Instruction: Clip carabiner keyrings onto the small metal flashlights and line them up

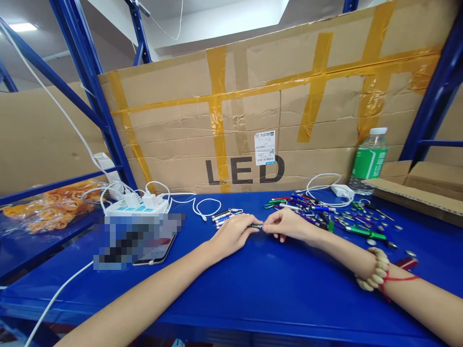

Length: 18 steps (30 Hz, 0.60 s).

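We have one view, looking from the wearer's head forward and down over the blue surface (pixel 253 289). We see it from close by: the left forearm (pixel 155 289) and right forearm (pixel 342 248) enter from the near side, with the fingers (pixel 272 227) mid-scene and cardboard (pixel 173 140) and ceiling (pixel 224 19) far beyond.

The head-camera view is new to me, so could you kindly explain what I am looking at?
There is no machine here, only a person's bare left hand and right hand. The single picture comes from a camera worn on their head, looking forward and down. Both hands' fingers hold a small slim piece, too small to identify. On the blue table, a few metallic tubes lie by the left hand; a pile of colourful small parts lies beyond the right. A phone, a power strip and a bottle are there too.
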{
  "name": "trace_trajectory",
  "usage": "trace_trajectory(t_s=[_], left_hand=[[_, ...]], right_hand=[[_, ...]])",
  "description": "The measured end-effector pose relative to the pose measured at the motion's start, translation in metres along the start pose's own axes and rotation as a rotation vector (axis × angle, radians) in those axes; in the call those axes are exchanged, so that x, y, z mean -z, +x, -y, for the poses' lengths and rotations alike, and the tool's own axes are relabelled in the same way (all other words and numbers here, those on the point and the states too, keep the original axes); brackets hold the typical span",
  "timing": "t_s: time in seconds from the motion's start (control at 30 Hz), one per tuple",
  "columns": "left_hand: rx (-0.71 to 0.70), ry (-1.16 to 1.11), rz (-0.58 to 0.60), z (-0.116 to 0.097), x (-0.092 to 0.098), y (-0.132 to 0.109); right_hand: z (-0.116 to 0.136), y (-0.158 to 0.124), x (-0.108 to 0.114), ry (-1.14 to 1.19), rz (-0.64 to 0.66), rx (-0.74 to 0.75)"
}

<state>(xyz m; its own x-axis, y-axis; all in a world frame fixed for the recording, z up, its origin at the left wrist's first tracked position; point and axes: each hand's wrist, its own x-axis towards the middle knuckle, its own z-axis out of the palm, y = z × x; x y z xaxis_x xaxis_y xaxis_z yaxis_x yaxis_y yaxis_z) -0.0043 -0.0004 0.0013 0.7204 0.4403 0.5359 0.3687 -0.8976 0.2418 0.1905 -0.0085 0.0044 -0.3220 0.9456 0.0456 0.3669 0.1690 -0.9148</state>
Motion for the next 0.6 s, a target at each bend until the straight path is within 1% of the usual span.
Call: trace_trajectory(t_s=[0.13, 0.2, 0.27, 0.33, 0.4, 0.5, 0.6], left_hand=[[-0.028, 0.025, 0.03, 0.002, 0.003, 0.001], [-0.022, 0.034, 0.024, 0.003, 0.003, 0.001], [0.006, 0.004, -0.016, 0.003, 0.002, 0.002], [0.058, -0.047, -0.067, 0.002, -0.001, 0.003], [0.126, -0.102, -0.112, 0.0, -0.004, 0.005], [0.232, -0.179, -0.158, -0.004, -0.007, 0.009], [0.303, -0.252, -0.184, -0.008, -0.008, 0.01]], right_hand=[[0.003, -0.002, -0.001, 0.023, -0.012, -0.046], [0.004, -0.002, -0.001, 0.035, -0.011, -0.055], [0.005, -0.001, -0.002, 0.051, -0.017, -0.049], [0.006, 0.001, -0.004, 0.06, -0.056, -0.028], [0.006, 0.003, -0.006, 0.049, -0.135, 0.02], [0.006, 0.006, -0.007, 0.03, -0.255, 0.159], [0.007, 0.004, -0.007, 0.003, -0.275, 0.259]])
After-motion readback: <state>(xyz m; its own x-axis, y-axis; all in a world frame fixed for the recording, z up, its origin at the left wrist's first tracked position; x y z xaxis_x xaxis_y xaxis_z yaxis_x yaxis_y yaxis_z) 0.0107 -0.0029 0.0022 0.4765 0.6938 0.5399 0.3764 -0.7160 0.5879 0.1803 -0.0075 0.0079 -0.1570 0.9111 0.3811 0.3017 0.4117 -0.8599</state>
